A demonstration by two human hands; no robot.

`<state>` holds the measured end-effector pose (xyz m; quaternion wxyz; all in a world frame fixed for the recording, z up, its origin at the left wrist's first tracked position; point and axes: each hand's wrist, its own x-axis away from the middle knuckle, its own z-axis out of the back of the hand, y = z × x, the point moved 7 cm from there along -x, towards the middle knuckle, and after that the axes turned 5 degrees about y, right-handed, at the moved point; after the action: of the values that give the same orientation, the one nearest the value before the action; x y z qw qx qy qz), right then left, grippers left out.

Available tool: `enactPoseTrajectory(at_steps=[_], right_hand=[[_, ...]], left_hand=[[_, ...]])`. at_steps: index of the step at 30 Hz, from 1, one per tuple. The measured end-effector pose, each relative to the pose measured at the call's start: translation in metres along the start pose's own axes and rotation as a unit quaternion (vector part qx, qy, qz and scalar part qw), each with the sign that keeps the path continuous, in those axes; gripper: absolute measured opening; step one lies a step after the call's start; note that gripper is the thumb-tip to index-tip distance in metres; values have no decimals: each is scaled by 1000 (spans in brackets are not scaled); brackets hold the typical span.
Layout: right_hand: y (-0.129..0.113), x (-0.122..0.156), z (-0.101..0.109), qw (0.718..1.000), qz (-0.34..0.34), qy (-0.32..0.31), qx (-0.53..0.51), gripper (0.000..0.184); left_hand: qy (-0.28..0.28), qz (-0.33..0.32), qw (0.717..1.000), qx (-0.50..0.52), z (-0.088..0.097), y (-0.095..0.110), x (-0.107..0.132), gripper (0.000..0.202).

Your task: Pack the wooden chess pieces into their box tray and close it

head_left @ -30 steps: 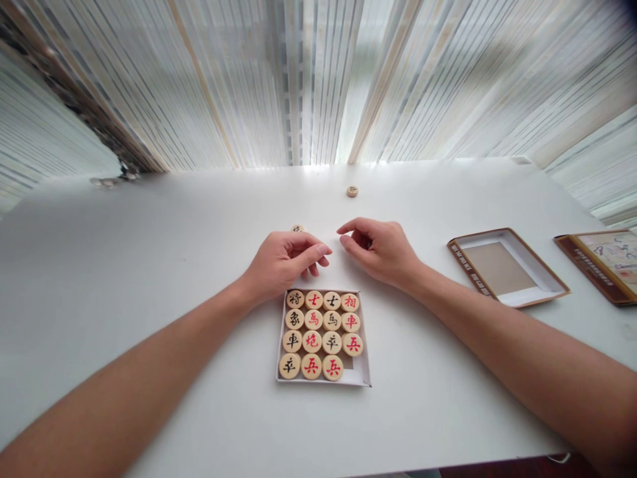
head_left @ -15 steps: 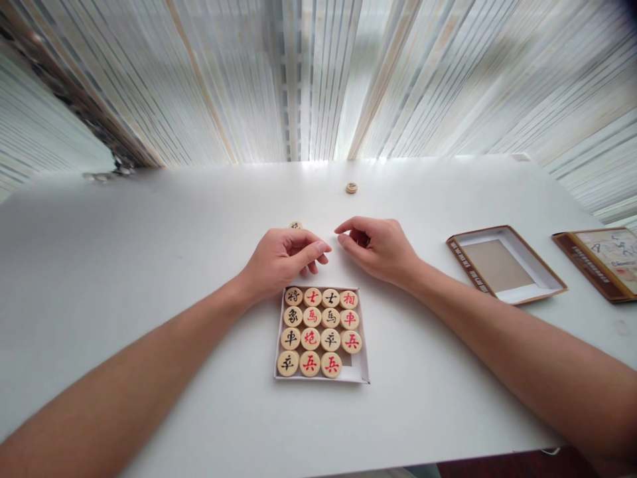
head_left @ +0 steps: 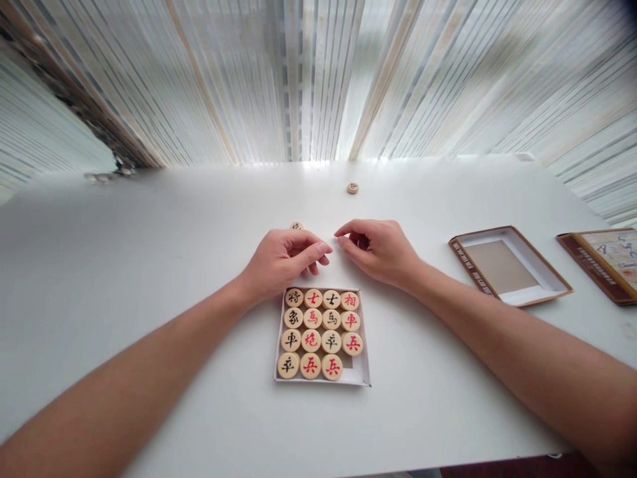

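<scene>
Behind the white surface hang striped curtains, daylight glowing through; below its near edge, dark-red floor.

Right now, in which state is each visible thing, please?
Left hand: loosely curled, nothing visible inside
Right hand: curled, thumb and forefinger apart
White tray: open, one corner without a piece
Fifteen pieces: face up in the tray
Nearer loose piece: face up, partly hidden
Far loose piece: lying flat
Brown-edged box: open side up
Printed box: picture side up

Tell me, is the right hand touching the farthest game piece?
Apart. The head view shows white table between the right hand and the farthest game piece.
</scene>
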<state>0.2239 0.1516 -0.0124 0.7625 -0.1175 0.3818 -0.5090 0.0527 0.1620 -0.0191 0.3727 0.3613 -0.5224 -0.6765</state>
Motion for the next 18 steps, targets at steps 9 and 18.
enactPoseTrajectory(at_steps=[9,18], right_hand=[[0,1,-2,1000,5,-6,5,17],[0,0,-2,1000,7,-12,3,17]], left_hand=[[0,-2,1000,3,-1,0,0,21],[18,-2,1000,19,2,-1,0,22]])
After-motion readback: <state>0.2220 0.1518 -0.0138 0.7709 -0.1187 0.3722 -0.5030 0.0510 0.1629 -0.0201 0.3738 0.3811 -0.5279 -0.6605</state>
